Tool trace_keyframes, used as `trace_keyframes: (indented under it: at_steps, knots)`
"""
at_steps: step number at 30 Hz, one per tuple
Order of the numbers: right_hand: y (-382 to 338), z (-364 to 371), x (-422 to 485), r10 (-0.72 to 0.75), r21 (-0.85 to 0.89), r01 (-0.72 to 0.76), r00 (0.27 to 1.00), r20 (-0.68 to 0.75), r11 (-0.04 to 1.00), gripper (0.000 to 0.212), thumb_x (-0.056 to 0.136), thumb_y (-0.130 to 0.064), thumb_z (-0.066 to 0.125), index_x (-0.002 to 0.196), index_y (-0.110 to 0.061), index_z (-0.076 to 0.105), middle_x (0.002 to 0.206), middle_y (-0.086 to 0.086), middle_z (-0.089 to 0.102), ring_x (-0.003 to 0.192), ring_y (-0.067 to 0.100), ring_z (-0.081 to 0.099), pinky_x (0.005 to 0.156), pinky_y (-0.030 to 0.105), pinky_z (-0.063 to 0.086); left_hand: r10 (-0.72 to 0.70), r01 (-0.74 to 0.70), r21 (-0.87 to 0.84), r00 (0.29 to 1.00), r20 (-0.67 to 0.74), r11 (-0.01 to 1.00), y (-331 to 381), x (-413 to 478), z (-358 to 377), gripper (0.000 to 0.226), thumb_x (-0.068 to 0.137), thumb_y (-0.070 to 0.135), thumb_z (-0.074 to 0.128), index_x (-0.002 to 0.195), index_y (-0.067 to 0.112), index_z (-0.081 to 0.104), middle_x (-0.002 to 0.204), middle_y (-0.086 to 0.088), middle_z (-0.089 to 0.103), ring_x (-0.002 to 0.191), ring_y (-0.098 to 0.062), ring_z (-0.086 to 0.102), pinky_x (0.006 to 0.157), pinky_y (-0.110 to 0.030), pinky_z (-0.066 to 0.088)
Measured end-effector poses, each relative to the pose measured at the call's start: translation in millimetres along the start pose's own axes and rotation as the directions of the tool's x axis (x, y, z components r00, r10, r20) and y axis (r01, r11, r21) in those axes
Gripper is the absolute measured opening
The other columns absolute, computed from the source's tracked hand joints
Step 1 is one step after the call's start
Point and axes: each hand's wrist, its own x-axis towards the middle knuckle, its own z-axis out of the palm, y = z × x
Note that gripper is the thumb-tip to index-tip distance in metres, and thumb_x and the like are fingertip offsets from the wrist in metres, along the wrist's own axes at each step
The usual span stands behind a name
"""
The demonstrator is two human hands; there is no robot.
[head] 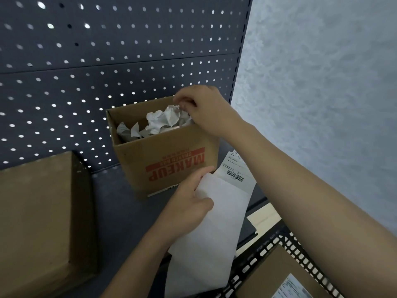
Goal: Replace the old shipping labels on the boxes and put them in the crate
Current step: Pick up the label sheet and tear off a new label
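An open cardboard box (pixel 163 160) printed "MAKEUP" in red stands on the dark shelf, filled with crumpled white paper (pixel 165 121). My right hand (pixel 204 108) hovers over its far right corner, fingers curled and pinching at the top of the crumpled paper. My left hand (pixel 189 207) grips a long white strip of label backing paper (pixel 210 233) that hangs down in front of the box. A printed label with a barcode (pixel 235 175) shows at the strip's top end. A black mesh crate (pixel 277 250) at the lower right holds a cardboard box with a label (pixel 283 274).
A larger closed cardboard box (pixel 40 222) sits at the left on the shelf (pixel 120 207). A dark pegboard (pixel 107 61) forms the back wall. A pale textured wall (pixel 322 104) fills the right side.
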Motion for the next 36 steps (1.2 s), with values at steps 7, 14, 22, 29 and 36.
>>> trace_keyframes:
  at_steps: [7, 14, 22, 29, 36]
  knots:
    - [-7, -9, -32, -0.029, 0.039, 0.040, 0.970, -0.243, 0.998, 0.012, 0.093, -0.018, 0.060, 0.096, -0.018, 0.072, 0.085, -0.013, 0.056, 0.077, -0.002, 0.051, 0.074, 0.007, 0.037, -0.002, 0.000, -0.110, 1.000, -0.020, 0.994, -1, -17, -10, 0.060, 0.079, 0.000, 0.051, 0.125, 0.039, 0.047, 0.113, 0.020, 0.068, 0.098, -0.006, 0.067, 0.082, -0.032, 0.056]
    - [-18, -9, -103, 0.003, 0.125, 0.008, 0.996, -0.091, 0.992, 0.010, 0.091, -0.016, 0.066, 0.096, -0.017, 0.075, 0.085, -0.010, 0.065, 0.074, -0.004, 0.054, 0.070, 0.007, 0.038, -0.073, 0.065, -0.130, 0.996, -0.053, 0.989, -8, -30, -24, 0.053, 0.079, -0.012, 0.045, 0.108, 0.025, 0.069, 0.088, -0.004, 0.072, 0.078, -0.022, 0.067, 0.070, -0.036, 0.050]
    - [-13, 14, -151, 0.255, 0.266, -0.298, 0.949, 0.185, 0.917, 0.013, 0.090, -0.030, 0.068, 0.099, -0.026, 0.076, 0.095, -0.011, 0.068, 0.087, 0.003, 0.060, 0.075, 0.015, 0.045, 0.049, -0.050, -0.106, 0.999, -0.009, 0.993, -7, -54, -30, 0.066, 0.082, -0.012, 0.043, 0.100, 0.045, 0.070, 0.095, -0.002, 0.073, 0.087, -0.024, 0.069, 0.074, -0.040, 0.055]
    - [-28, 13, -165, 0.275, 0.375, -0.326, 0.944, 0.182, 0.868, 0.009, 0.089, -0.027, 0.070, 0.096, -0.025, 0.076, 0.093, -0.014, 0.070, 0.087, 0.006, 0.062, 0.073, 0.014, 0.042, 0.124, -0.117, -0.190, 0.992, 0.022, 0.975, -9, -63, -32, 0.028, 0.097, 0.011, 0.052, 0.110, 0.028, 0.070, 0.106, 0.000, 0.072, 0.100, -0.018, 0.068, 0.093, -0.044, 0.053]
    - [-41, 4, -178, 0.242, 0.389, -0.264, 0.965, 0.106, 0.882, 0.004, 0.088, -0.024, 0.072, 0.090, -0.026, 0.074, 0.089, -0.011, 0.069, 0.088, 0.009, 0.062, 0.076, 0.018, 0.045, 0.234, -0.247, -0.172, 0.968, -0.092, 0.954, -10, -63, -28, 0.013, 0.091, 0.018, 0.061, 0.098, 0.015, 0.072, 0.093, -0.002, 0.074, 0.092, -0.020, 0.070, 0.090, -0.049, 0.052]
